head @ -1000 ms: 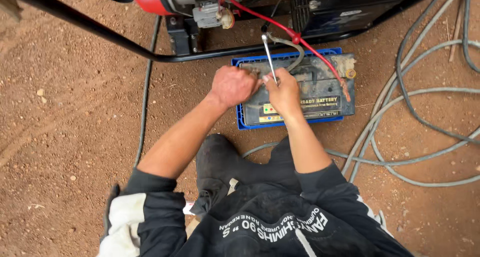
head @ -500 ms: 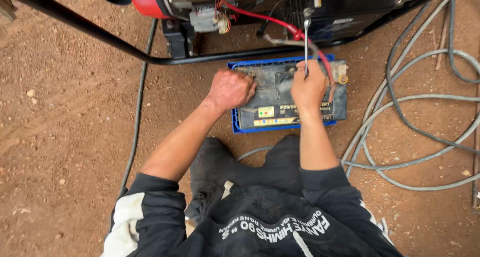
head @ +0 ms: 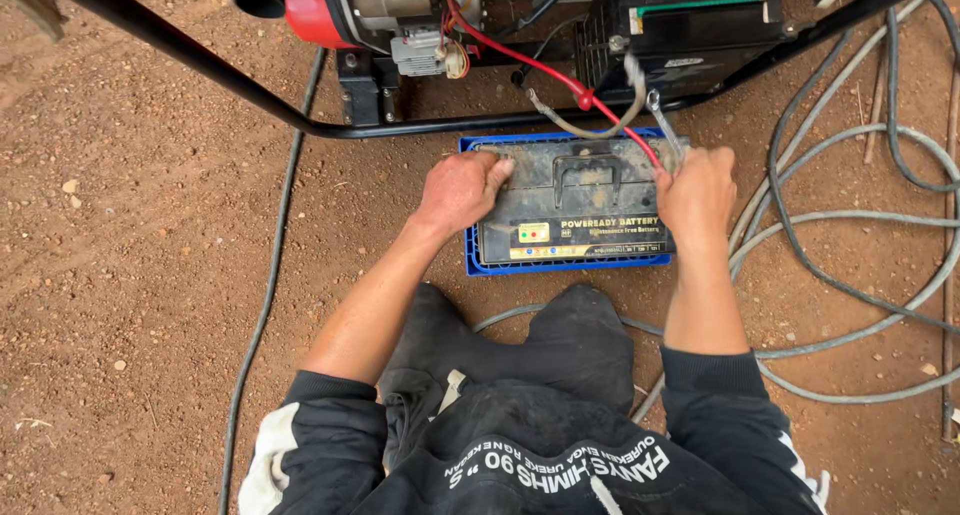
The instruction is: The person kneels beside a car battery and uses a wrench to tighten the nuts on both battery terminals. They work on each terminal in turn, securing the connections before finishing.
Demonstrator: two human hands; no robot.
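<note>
A dusty black battery (head: 580,200) with a blue base sits on the red dirt in front of my knees. My left hand (head: 462,190) rests on its left end, fingers curled over the top edge. My right hand (head: 697,190) is at the battery's right end, closed around a metal wrench (head: 664,125) that sticks up and away from me. A red cable (head: 545,73) runs from the machine above down to the battery's right side, next to the wrench. A grey cable (head: 590,130) loops over the battery's far edge.
A machine with a red housing (head: 315,10) and a black tube frame (head: 250,90) stands just beyond the battery. Several grey hoses (head: 850,220) coil on the ground at the right. A thin black cable (head: 270,275) runs along the left.
My right hand with the wrench has moved from the battery's middle to its right end. My left hand has stayed at the left end. The view has shifted slightly.
</note>
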